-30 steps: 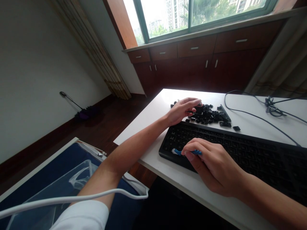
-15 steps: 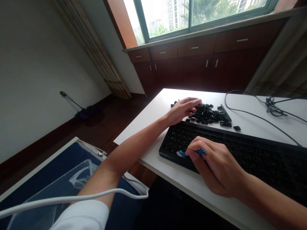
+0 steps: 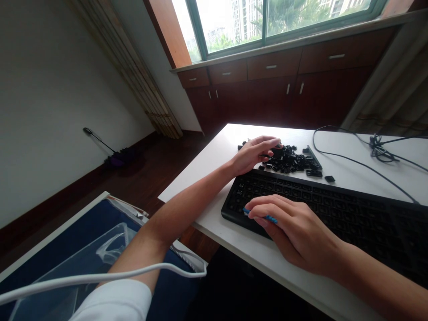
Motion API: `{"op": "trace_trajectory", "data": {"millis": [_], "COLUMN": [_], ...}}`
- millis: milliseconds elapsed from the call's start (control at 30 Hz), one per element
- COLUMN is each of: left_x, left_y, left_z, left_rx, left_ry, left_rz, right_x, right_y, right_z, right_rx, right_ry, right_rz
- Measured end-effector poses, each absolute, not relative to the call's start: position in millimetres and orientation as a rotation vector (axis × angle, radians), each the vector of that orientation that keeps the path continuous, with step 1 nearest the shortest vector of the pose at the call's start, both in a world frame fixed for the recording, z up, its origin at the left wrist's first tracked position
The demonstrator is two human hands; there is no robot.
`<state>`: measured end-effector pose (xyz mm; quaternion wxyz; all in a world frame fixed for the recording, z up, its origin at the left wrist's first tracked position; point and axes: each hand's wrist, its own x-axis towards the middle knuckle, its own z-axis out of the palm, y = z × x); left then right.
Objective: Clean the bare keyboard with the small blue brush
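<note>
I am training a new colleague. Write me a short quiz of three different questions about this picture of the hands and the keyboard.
1. True or false: the right hand holds a blue tool over the left end of the black keyboard.
2. What does the left hand rest on?
A. a coiled cable
B. the pile of loose black keycaps
C. a drawer handle
3. Fill in: the keyboard lies on a ____ table.

Key
1. True.
2. B; the fingers reach the pile's left edge.
3. White.
</note>
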<state>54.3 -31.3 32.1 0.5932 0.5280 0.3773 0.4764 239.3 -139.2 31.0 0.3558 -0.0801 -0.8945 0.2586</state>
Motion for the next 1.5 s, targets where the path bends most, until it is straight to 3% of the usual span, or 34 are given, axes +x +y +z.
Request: {"op": "trace_trajectory", "data": {"millis": [1500], "left_x": [53.3], "left_y": [-30.8], "left_z": [31.6], "left_rx": [1.234], "left_ry": [0.87], "left_rz": [1.097], "right_x": [240.8], "right_y": [-139.8], "right_z": [29.9], "right_rx": [-0.209], "right_ry": [-2.308], "right_rz": [0.681]}}
